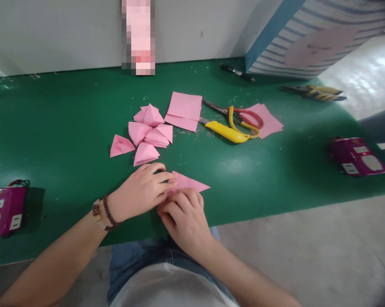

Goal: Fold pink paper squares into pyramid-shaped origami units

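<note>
A triangle of folded pink paper lies on the green tabletop near its front edge, its sharp corner pointing right. The fingertips of my left hand, with beaded bracelets at the wrist, hold the paper down at its left part. My right hand has curled fingers on the paper's lower edge, close beside the left fingertips. Both hands hide part of the sheet. Just beyond them sits a cluster of folded pink paper pieces, and a single folded piece is at its left.
Pink paper squares touch a yellow-handled cutter and scissors. More sheets lie under the scissor handles. Farther back are a pen, pliers and a striped box. Purple socket boxes stand at both sides.
</note>
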Demonstrator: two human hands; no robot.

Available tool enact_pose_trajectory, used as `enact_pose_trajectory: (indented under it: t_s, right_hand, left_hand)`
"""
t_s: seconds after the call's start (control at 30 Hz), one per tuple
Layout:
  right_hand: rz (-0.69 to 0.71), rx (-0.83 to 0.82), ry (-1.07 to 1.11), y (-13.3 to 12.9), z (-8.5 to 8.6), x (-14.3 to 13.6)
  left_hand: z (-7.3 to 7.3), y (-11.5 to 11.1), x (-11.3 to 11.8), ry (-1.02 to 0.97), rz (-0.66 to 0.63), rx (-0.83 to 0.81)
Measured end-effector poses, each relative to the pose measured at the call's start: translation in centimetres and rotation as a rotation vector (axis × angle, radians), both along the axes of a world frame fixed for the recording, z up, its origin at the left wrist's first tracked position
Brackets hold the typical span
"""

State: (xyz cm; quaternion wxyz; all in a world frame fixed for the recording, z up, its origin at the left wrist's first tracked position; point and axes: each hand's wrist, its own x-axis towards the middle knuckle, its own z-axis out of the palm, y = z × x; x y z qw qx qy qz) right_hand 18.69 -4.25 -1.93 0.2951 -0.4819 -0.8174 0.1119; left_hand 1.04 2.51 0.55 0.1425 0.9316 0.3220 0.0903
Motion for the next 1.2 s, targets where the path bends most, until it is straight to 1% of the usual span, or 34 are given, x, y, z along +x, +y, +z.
enact_pose_trajectory:
  t_s: [0.07,0.1,0.13,0.2,0.23,0.3,0.37,0.43,0.57,0.67,0.77,0.83,0.93,1.0,1.07,1.13,1.2]
  right_hand:
    - [-0.018,0.017,0.046,0.7,0.2,1.3]
    - [-0.065,0.04,0.03,1.1,0.2,2.2]
    - [-0.141,0.073,-0.011,1.4,0.2,3.2]
    - [-0.216,0.082,-0.112,2.1,0.1,5.2]
    - [-0.227,0.077,-0.142,2.2,-0.1,6.0]
    - [-0.207,0.054,-0.163,2.4,-0.3,7.0]
    - [-0.185,0.046,-0.138,2.3,-0.4,7.2]
    - [-0.19,0.071,-0.099,2.1,-0.5,6.9]
    - [-0.203,0.102,-0.07,1.6,-0.3,6.1]
    - [-0.191,0.113,-0.077,1.1,0.0,5.7]
    - [-0.128,0.085,-0.06,0.7,0.6,5.6]
    - [-0.019,0.038,-0.057,0.7,0.9,6.1]
    - [0.17,0.024,-0.087,1.3,0.9,7.4]
    - [0.236,0.093,-0.067,1.8,0.6,8.2]
    - [0.273,0.205,-0.038,2.4,0.3,8.8]
    - [0.305,0.287,-0.061,2.9,0.2,9.1]
    - [0.347,0.3,-0.117,3.3,0.4,9.2]
  left_hand:
    - [0.1,-0.1,0.1,-0.008,0.014,-0.021]
    - [0.1,-0.1,0.1,-0.008,0.015,-0.035]
    - [0.1,-0.1,0.1,-0.011,0.011,-0.046]
    - [0.1,0.0,0.2,-0.032,-0.001,-0.06]
    - [0.1,0.0,0.2,-0.05,-0.009,-0.061]
    - [0.1,0.0,0.2,-0.086,-0.028,-0.06]
    - [0.0,0.0,0.3,-0.111,-0.045,-0.056]
    - [-0.1,-0.2,0.4,-0.128,-0.041,-0.041]
    - [0.0,-0.7,1.2,-0.206,0.068,0.026]
    - [0.0,-1.2,1.7,-0.259,0.125,0.042]
    - [-0.3,-1.3,1.8,-0.323,0.115,0.063]
    - [-0.5,-1.3,1.5,-0.374,0.099,0.04]
    - [-0.8,-1.0,1.2,-0.471,0.121,-0.086]
    - [-0.9,-0.8,1.1,-0.54,0.098,-0.16]
    - [-0.8,-0.7,1.1,-0.562,0.021,-0.2]
    - [-0.6,-0.7,1.1,-0.519,-0.026,-0.229]
    - [-0.3,-0.8,1.0,-0.429,-0.007,-0.249]
